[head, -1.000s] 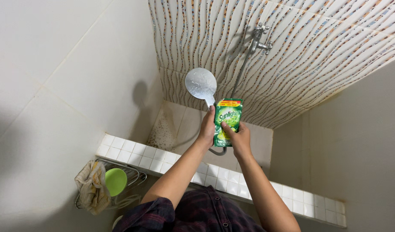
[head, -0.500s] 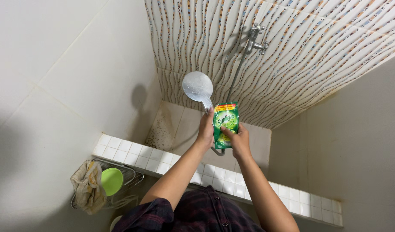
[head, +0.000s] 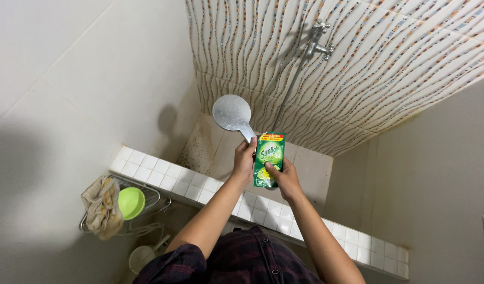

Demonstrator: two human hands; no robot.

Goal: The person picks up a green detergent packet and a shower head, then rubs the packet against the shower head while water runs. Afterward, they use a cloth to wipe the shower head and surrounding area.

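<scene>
Left hand [head: 244, 160] grips the round silver shower head [head: 231, 112] by its handle; right hand [head: 285, 178] pinches the green detergent sachet [head: 268, 159] beside it.

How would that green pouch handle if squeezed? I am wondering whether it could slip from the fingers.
The green pouch looks like a soft glossy sachet, so it would probably buckle rather than stay stiff. The right hand pinches its lower part beside the left hand, which holds the shower head; near water, its film may turn slippery.

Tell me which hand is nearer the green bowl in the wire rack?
Left. The left hand, gripping the shower head handle, is on the green bowl's side; the right hand, holding the green pouch, is farther.
</scene>
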